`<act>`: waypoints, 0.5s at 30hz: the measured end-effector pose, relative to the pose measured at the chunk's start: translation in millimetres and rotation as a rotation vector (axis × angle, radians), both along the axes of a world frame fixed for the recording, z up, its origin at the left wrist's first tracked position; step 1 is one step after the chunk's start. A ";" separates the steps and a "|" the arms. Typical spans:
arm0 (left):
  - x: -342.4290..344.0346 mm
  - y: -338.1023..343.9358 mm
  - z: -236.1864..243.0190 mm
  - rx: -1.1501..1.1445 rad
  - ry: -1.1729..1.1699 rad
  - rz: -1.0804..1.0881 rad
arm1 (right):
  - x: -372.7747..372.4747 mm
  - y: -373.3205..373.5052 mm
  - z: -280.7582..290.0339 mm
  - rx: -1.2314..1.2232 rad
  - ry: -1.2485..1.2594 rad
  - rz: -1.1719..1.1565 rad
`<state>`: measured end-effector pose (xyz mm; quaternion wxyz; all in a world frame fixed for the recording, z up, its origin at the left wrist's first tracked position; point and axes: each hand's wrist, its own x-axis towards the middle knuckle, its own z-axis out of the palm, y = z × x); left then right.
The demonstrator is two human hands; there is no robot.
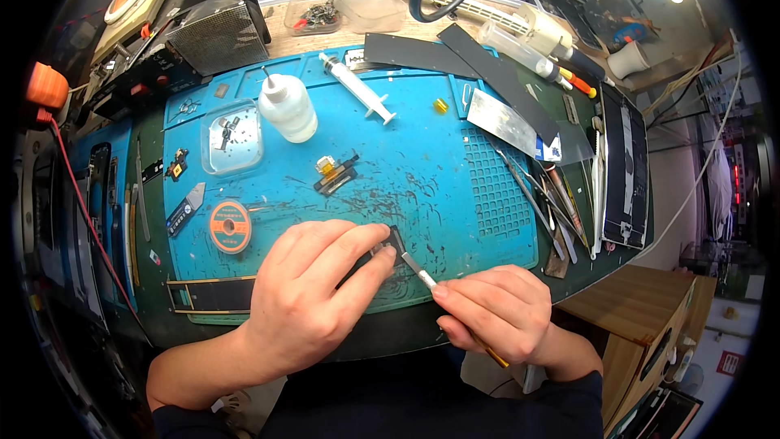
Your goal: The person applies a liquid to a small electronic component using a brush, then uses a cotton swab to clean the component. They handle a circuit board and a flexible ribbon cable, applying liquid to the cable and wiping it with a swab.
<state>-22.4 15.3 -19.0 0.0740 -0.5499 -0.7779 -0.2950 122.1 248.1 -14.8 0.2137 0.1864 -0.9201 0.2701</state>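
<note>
My left hand [309, 289] pinches a small dark electronic part [396, 241] between thumb and fingers, low over the front of the blue work mat [422, 146]. In my right hand [500, 309] is a slim scraper-like tool [418, 271] with a flat grey tip, a white collar and a yellow-brown handle end. Its tip meets or comes very close to the dark part; I cannot tell which. Fingers cover much of the part. Beyond my hands, a small black assembly with a gold-coloured piece [335, 173] lies on the mat, among dark scraps.
An orange-faced spool [230, 226] and a long dark strip [213, 294] lie left. Behind them stand a clear dispenser bottle [288, 110] and a shallow plastic tray [232, 138]. A syringe [357, 88] lies farther back. Tweezers and picks [552, 203] crowd the right, beside a black-and-silver panel [626, 171].
</note>
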 end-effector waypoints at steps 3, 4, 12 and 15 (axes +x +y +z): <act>0.1 -0.5 -0.4 0.001 0.001 0.000 | 0.9 -0.4 -0.4 0.001 -0.002 -0.004; 0.2 -0.5 -0.5 0.002 0.000 -0.001 | 1.1 -0.4 -0.1 0.003 -0.002 -0.005; 1.4 0.4 3.6 -0.005 -0.042 0.017 | 2.0 0.6 1.4 -0.001 -0.007 -0.011; 1.2 0.3 3.6 -0.003 -0.042 0.013 | 2.3 0.6 -0.7 -0.011 -0.001 0.000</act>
